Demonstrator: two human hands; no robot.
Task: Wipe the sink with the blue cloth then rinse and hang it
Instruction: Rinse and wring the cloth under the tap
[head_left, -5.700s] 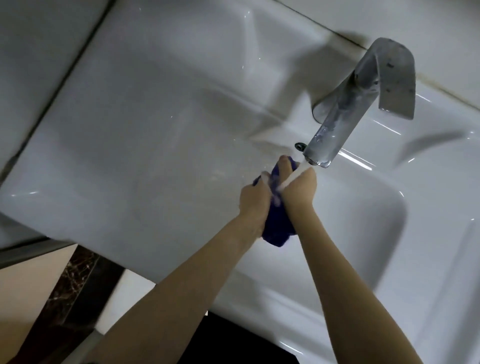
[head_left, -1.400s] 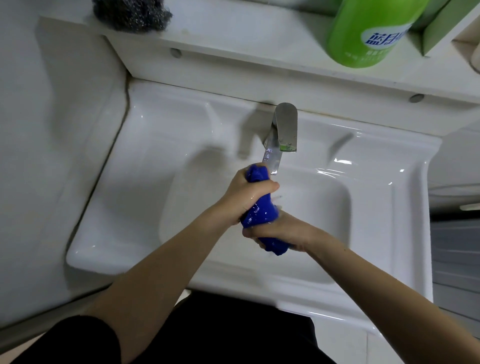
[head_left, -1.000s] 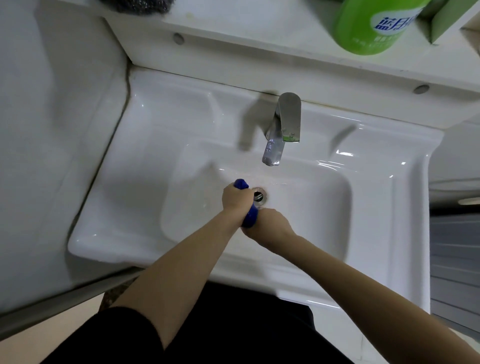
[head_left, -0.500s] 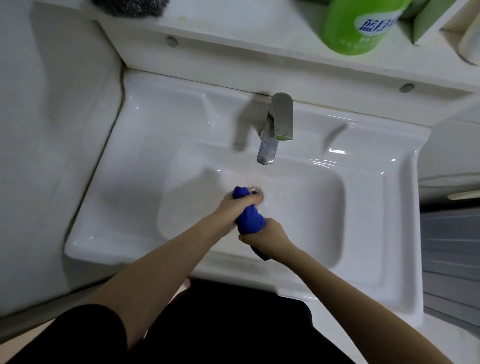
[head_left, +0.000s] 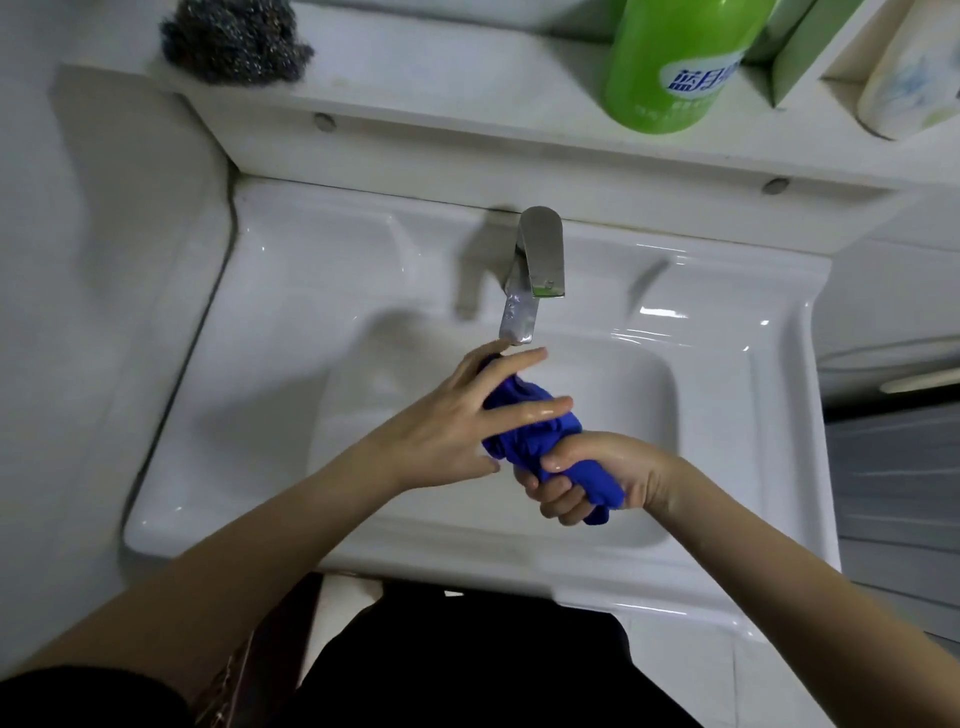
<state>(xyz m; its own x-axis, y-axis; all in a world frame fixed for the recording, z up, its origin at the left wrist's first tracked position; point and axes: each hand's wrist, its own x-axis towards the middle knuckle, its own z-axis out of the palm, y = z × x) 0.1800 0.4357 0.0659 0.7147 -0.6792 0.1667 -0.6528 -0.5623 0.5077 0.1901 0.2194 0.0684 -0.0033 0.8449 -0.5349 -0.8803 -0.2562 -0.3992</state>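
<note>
The blue cloth (head_left: 540, 426) is bunched into a wet roll above the basin of the white sink (head_left: 270, 395). My right hand (head_left: 587, 478) is closed around its lower end, fingers curled under. My left hand (head_left: 462, 415) lies over the upper end with fingers spread and straight, touching the cloth but not clasping it. Both hands look wet. The metal tap (head_left: 530, 275) juts out just above my left fingertips; I see no water running from it.
A shelf (head_left: 467, 98) runs behind the sink. On it sit a steel wool scourer (head_left: 234, 36) at the left, a green bottle (head_left: 675, 62) and a pale bottle (head_left: 909, 73) at the right. White tiled wall stands to the left.
My left hand has let go of the cloth's top and spread its fingers. Both hands and the cloth have risen from near the drain toward the tap.
</note>
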